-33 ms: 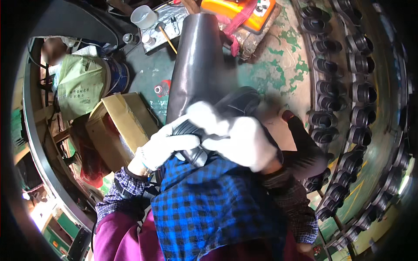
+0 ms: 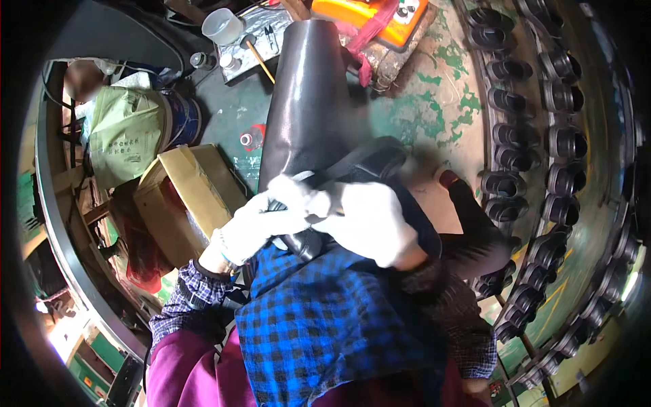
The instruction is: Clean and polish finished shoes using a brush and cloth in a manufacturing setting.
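Both my hands wear white gloves and meet over a black shoe (image 2: pixel 304 244) in my lap, on a blue and black checked cloth (image 2: pixel 325 319). My left hand (image 2: pixel 261 227) is wrapped round the shoe, hiding much of it. My right hand (image 2: pixel 369 224) is closed against it from the other side, with blurred fingers; what it pinches, if anything, I cannot make out. Just beyond the right hand lies another black shoe (image 2: pixel 383 159), partly blurred. Past the hands stretches a dark, glossy tapering form (image 2: pixel 305 95).
Rows of black shoes (image 2: pixel 515 136) stand on racks at the right. An open cardboard box (image 2: pixel 193 183) is at the left, beside a green sack (image 2: pixel 129 129). Farther off are a metal tray (image 2: pixel 261 41) with a clear tub (image 2: pixel 222 27) and an orange device (image 2: pixel 369 17).
My gloved fingers have shifted slightly nearer and left over the shoe. More of the shoe's dark end shows below them. The surroundings have barely changed.
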`<state>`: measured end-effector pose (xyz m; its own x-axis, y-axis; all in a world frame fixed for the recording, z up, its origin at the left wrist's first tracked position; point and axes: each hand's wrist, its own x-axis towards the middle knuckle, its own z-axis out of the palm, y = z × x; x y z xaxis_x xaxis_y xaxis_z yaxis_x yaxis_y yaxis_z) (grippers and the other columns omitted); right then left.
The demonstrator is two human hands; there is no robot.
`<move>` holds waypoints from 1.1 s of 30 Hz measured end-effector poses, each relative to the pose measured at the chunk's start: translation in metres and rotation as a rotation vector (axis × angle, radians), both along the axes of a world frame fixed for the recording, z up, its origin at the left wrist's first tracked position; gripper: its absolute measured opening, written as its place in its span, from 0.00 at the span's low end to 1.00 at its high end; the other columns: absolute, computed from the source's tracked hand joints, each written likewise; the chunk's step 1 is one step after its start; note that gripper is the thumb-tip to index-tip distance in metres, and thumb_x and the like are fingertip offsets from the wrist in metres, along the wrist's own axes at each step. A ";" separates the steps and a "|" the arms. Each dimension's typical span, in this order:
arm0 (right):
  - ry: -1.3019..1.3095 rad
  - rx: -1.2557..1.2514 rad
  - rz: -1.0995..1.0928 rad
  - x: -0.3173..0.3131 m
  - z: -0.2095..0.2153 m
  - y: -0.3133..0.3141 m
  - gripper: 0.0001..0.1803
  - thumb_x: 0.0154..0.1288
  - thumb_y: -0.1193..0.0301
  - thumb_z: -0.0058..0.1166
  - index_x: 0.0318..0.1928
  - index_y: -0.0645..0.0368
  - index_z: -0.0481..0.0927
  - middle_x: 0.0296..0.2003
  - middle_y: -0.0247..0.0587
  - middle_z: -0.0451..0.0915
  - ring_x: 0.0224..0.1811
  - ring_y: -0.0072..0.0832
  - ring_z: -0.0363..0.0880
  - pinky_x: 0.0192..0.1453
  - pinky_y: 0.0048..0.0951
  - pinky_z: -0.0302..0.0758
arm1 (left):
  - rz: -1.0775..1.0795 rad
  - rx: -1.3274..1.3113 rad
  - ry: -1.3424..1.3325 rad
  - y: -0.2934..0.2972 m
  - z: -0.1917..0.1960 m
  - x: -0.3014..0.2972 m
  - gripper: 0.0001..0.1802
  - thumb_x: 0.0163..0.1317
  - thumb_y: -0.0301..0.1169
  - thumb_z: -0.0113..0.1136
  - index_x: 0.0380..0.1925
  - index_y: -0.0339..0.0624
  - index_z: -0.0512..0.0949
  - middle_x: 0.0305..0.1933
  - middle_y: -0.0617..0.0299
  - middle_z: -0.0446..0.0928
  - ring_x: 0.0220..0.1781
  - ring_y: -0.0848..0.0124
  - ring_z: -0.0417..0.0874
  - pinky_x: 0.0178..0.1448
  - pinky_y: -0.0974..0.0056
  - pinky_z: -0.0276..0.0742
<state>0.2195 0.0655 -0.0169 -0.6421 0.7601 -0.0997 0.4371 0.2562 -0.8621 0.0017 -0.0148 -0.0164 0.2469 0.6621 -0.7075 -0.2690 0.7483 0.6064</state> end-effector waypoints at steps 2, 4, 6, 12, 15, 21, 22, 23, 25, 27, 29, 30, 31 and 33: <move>-0.281 0.130 0.001 0.006 -0.022 0.003 0.15 0.59 0.57 0.64 0.34 0.56 0.85 0.28 0.45 0.84 0.31 0.44 0.84 0.36 0.40 0.80 | -0.036 -0.135 0.033 0.010 0.006 -0.003 0.38 0.63 0.34 0.68 0.72 0.45 0.66 0.47 0.69 0.80 0.42 0.79 0.80 0.40 0.72 0.77; -0.071 0.005 -0.215 0.022 -0.044 0.011 0.12 0.58 0.62 0.66 0.36 0.56 0.86 0.29 0.46 0.85 0.32 0.43 0.85 0.37 0.39 0.81 | -0.022 -0.108 0.034 0.011 0.011 -0.001 0.38 0.63 0.36 0.67 0.72 0.43 0.66 0.49 0.68 0.80 0.41 0.80 0.80 0.35 0.73 0.75; 0.090 -0.254 -0.083 0.015 -0.004 0.025 0.11 0.57 0.64 0.67 0.37 0.55 0.87 0.30 0.47 0.85 0.33 0.43 0.86 0.39 0.38 0.81 | 0.024 -0.058 0.018 0.014 0.008 0.001 0.40 0.62 0.35 0.67 0.73 0.40 0.64 0.52 0.66 0.80 0.51 0.76 0.79 0.51 0.68 0.77; -0.369 0.054 0.098 -0.018 -0.023 0.006 0.16 0.57 0.56 0.65 0.40 0.54 0.87 0.31 0.44 0.85 0.33 0.41 0.84 0.39 0.39 0.79 | -0.036 -0.028 0.097 0.007 -0.006 -0.009 0.30 0.62 0.35 0.66 0.63 0.37 0.72 0.47 0.63 0.79 0.45 0.76 0.79 0.49 0.69 0.76; -0.237 0.000 -0.101 -0.001 -0.056 0.019 0.16 0.59 0.57 0.64 0.36 0.57 0.85 0.30 0.46 0.85 0.34 0.44 0.85 0.40 0.42 0.80 | 0.053 -0.158 -0.015 0.017 0.002 -0.004 0.36 0.62 0.37 0.66 0.68 0.35 0.68 0.47 0.62 0.81 0.41 0.78 0.79 0.43 0.72 0.76; 0.108 -0.397 0.031 0.003 -0.021 0.022 0.19 0.57 0.57 0.67 0.42 0.56 0.86 0.34 0.46 0.86 0.37 0.41 0.86 0.43 0.36 0.80 | 0.098 -0.125 -0.030 0.017 0.001 0.000 0.29 0.64 0.32 0.65 0.65 0.39 0.73 0.45 0.66 0.81 0.41 0.78 0.80 0.48 0.73 0.77; -0.017 0.021 0.134 -0.010 -0.037 0.009 0.18 0.57 0.56 0.65 0.38 0.57 0.85 0.30 0.46 0.85 0.34 0.43 0.85 0.39 0.38 0.80 | 0.061 -0.087 0.107 0.008 -0.003 -0.004 0.22 0.63 0.31 0.66 0.57 0.39 0.79 0.43 0.67 0.81 0.44 0.77 0.81 0.56 0.71 0.75; -0.193 0.138 0.098 -0.018 -0.031 0.006 0.16 0.58 0.55 0.62 0.32 0.57 0.82 0.27 0.47 0.83 0.31 0.43 0.85 0.36 0.42 0.79 | 0.060 -0.089 0.108 0.005 -0.011 -0.005 0.22 0.63 0.31 0.66 0.57 0.39 0.79 0.43 0.67 0.81 0.44 0.77 0.81 0.56 0.71 0.75; -0.225 0.228 0.029 -0.025 -0.039 0.007 0.15 0.58 0.56 0.61 0.31 0.55 0.81 0.26 0.47 0.82 0.30 0.43 0.84 0.34 0.44 0.79 | 0.243 -0.018 0.042 0.000 -0.023 -0.007 0.17 0.62 0.31 0.67 0.50 0.39 0.82 0.40 0.66 0.81 0.42 0.78 0.81 0.50 0.71 0.78; -0.377 0.176 0.013 -0.022 -0.039 0.017 0.16 0.60 0.55 0.61 0.32 0.55 0.83 0.28 0.46 0.84 0.32 0.42 0.85 0.36 0.41 0.80 | 0.165 -0.073 0.033 0.011 -0.011 -0.008 0.21 0.62 0.33 0.66 0.55 0.38 0.80 0.38 0.66 0.81 0.36 0.79 0.82 0.36 0.73 0.79; -0.405 0.096 -0.103 -0.010 -0.048 0.023 0.16 0.60 0.54 0.62 0.33 0.55 0.84 0.29 0.46 0.84 0.32 0.42 0.85 0.37 0.40 0.81 | 0.094 -0.201 -0.036 0.024 0.003 -0.003 0.25 0.63 0.34 0.65 0.59 0.37 0.76 0.38 0.66 0.81 0.30 0.79 0.81 0.24 0.75 0.74; -0.238 0.070 -0.140 -0.005 -0.046 0.023 0.17 0.61 0.54 0.63 0.34 0.55 0.84 0.29 0.45 0.84 0.32 0.43 0.85 0.37 0.40 0.81 | 0.095 -0.182 -0.051 0.022 0.001 -0.002 0.28 0.64 0.35 0.63 0.63 0.36 0.73 0.38 0.65 0.81 0.26 0.79 0.80 0.19 0.76 0.70; -0.237 0.073 -0.138 -0.005 -0.044 0.024 0.17 0.61 0.54 0.63 0.34 0.55 0.84 0.29 0.45 0.84 0.32 0.43 0.85 0.37 0.40 0.81 | 0.097 -0.179 -0.051 0.023 -0.003 -0.002 0.28 0.64 0.35 0.63 0.63 0.36 0.73 0.38 0.65 0.81 0.26 0.79 0.80 0.19 0.76 0.70; -0.084 0.087 0.030 -0.010 -0.038 0.015 0.15 0.60 0.55 0.63 0.33 0.54 0.84 0.28 0.45 0.84 0.32 0.42 0.85 0.38 0.39 0.80 | 0.132 -0.171 -0.030 0.016 -0.008 -0.003 0.24 0.64 0.35 0.63 0.59 0.37 0.75 0.37 0.66 0.80 0.32 0.77 0.81 0.30 0.73 0.77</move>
